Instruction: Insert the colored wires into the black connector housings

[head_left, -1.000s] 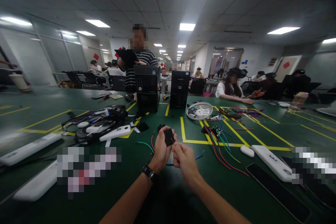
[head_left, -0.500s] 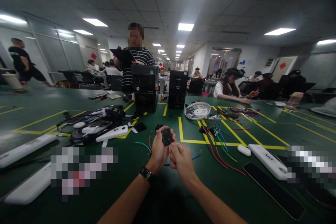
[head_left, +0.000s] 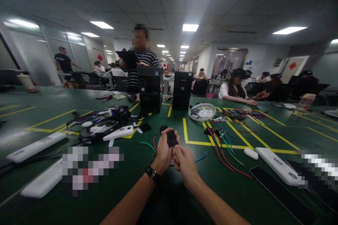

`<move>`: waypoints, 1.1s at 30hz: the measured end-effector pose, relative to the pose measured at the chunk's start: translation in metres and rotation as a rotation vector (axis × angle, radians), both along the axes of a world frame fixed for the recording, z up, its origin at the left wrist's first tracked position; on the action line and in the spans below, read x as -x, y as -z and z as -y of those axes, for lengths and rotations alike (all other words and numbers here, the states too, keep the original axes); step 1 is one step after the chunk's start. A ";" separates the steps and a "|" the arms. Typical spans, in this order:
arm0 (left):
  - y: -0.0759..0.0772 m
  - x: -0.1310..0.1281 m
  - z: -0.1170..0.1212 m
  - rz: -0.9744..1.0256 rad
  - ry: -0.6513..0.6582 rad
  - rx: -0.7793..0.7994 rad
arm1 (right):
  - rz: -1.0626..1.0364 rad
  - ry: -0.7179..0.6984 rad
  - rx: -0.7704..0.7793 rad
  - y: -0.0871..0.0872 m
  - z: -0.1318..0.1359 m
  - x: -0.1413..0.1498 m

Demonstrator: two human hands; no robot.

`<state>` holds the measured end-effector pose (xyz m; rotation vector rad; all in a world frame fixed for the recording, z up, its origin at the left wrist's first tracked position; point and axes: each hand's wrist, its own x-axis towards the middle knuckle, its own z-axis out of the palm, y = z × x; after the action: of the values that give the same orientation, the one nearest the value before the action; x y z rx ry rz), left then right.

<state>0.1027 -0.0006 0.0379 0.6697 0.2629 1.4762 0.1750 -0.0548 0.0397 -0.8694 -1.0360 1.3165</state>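
Note:
My left hand (head_left: 165, 150) wraps round a small, square black part (head_left: 171, 138) above the table. A green wire (head_left: 149, 145) and a red wire (head_left: 155, 140) show to the left of that hand. A blue wire (head_left: 201, 157) sticks out on the other side, beyond my right hand (head_left: 185, 161). My right hand is closed in a pinch against the lower right edge of the black part. What its fingertips grip is too small to make out. Just behind my left hand sits another dark piece (head_left: 163, 127).
Red, green and blue wires (head_left: 220, 146) with black connectors lie to the right, near a white round basket (head_left: 202, 112). Two black computer cases (head_left: 150, 91) stand ahead. Cables and headgear (head_left: 101, 123) pile up at left. A phone (head_left: 281, 193) lies at right. People sit and stand beyond.
The whole view has shifted slightly, so things appear farther right. Both hands keep their hold at the black part. A person in the far left background has moved right.

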 end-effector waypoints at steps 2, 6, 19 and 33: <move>0.004 0.004 -0.004 -0.020 -0.064 -0.019 | -0.049 0.018 -0.064 -0.012 0.002 -0.003; 0.001 0.009 -0.009 -0.031 -0.063 -0.073 | 0.074 0.037 -0.100 -0.016 -0.004 -0.017; -0.017 0.076 -0.048 0.065 -0.351 -0.021 | 1.336 0.044 -0.212 -0.028 -0.072 -0.022; -0.012 0.068 -0.042 -0.255 -0.317 0.145 | 1.552 -0.029 -0.260 0.003 -0.057 -0.029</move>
<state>0.0352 0.0416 0.0498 0.7218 0.6927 1.6521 0.2040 0.0022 0.0363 -1.6850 -2.2950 0.2709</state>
